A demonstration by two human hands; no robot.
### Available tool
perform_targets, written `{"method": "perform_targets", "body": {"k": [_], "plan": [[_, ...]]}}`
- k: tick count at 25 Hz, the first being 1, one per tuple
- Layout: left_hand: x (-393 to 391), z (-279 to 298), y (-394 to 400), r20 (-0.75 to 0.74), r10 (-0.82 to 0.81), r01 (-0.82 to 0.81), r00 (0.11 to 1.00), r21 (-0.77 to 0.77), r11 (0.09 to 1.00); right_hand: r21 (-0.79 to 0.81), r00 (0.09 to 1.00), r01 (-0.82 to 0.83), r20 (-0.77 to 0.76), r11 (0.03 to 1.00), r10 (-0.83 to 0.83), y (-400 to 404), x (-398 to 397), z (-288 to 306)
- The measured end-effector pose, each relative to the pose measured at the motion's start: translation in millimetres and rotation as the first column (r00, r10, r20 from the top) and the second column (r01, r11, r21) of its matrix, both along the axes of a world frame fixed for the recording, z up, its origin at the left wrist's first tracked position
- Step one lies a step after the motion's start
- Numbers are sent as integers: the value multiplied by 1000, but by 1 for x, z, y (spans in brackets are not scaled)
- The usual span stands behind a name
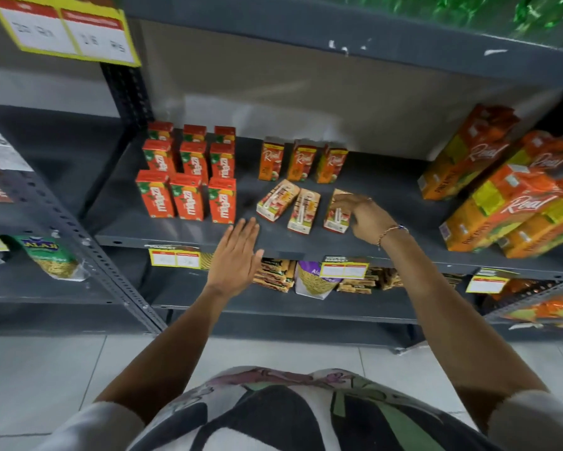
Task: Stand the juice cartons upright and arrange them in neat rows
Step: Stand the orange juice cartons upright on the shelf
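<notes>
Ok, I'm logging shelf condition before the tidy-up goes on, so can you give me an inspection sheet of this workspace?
Surface: grey metal shelf, bare between product groups.
Job's things: red cartons upright in three neat rows; three small orange cartons upright behind; three lying cartons flat at the front; large orange cartons leaning at right.
Clutter: nothing seen on this shelf.
Grippers: left hand open, hovering at the shelf edge, holding nothing; right hand open, fingers on the rightmost lying carton.
Cables: nothing seen.
Surroundings: price tags on the shelf edge; snack packets on the shelf below; tiled floor.
</notes>
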State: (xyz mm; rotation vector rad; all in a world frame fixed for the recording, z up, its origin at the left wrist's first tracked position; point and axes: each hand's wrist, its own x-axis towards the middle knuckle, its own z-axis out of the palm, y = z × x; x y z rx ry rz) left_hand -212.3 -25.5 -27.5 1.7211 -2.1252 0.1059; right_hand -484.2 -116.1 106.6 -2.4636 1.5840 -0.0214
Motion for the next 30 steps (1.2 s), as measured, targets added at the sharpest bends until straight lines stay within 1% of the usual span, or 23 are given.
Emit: {"method": "perform_targets", "body": {"k": [2, 5, 8, 9, 12, 13, 14, 15, 16, 17, 18, 19, 20, 21, 22, 23, 24, 25, 27, 30], "plan": [[-6, -3, -4, -6, 84, -84, 996, 14, 996, 17, 986, -106, -130, 994, 107, -14, -10, -5], [-10, -9, -3, 23, 131, -130, 991, -35, 991, 22, 939, -234, -256, 972, 232, -29, -18, -12], [-16, -13, -2, 8, 180, -179, 984, -83, 980, 31, 926, -308, -220, 951, 307, -35, -21, -11], [-16, -13, -2, 5, 182, -180, 983, -95, 979, 27, 916, -329, -235, 944, 326, -36, -20, -12], [-12, -11, -1, 1, 160, -159, 987, -116, 980, 25, 852, -406, -351, 914, 388, -39, -16, -16], [-12, -10, -1, -1, 161, -160, 987, -112, 981, -1, 850, -425, -344, 905, 399, -39, -14, -17], [-14, -9, 0, -5, 168, -168, 986, -107, 980, -51, 861, -446, -299, 894, 412, -38, -12, -19], [-15, -8, 1, -12, 174, -174, 985, -104, 979, -116, 886, -439, -220, 891, 408, -37, -12, -20], [-15, -8, 1, -17, 172, -173, 985, -97, 980, -169, 928, -371, -106, 913, 357, -35, -13, -20], [-15, -8, 2, -19, 169, -170, 985, -86, 982, -177, 971, -226, 36, 958, 235, -29, -15, -17], [-14, -7, 2, -21, 168, -170, 985, -75, 983, -153, 977, -40, 202, 987, 71, -23, -15, -14], [-13, -6, 2, -25, 166, -168, 986, -68, 984, -129, 919, 151, 383, 980, -91, -15, -14, -12], [-13, -6, 2, -31, 164, -166, 986, -62, 984, -104, 803, 316, 558, 943, -207, -8, -12, -10], [-13, -5, 2, -36, 163, -165, 986, -57, 985, -83, 669, 442, 693, 893, -267, 1, -8, -7], [-13, -5, 3, -40, 163, -165, 986, -51, 985, -44, 552, 535, 774, 843, -310, 7, -3, -8], [-13, -5, 3, -41, 162, -164, 986, -47, 985, -4, 466, 605, 813, 796, -350, 13, 3, -6], [-14, -5, 3, -41, 160, -162, 986, -45, 986, 34, 406, 655, 827, 755, -389, 17, 8, -6], [-15, -5, 4, -43, 158, -160, 987, -45, 986, 68, 373, 687, 821, 724, -431, 19, 12, -7], [-15, -3, 4, -50, 152, -155, 987, -51, 987, 108, 370, 712, 782, 694, -501, 23, 18, -12], [-14, -3, 4, -40, 146, -148, 989, -53, 988, 103, 396, 716, 754, 691, -523, 24, 21, -21]]}}
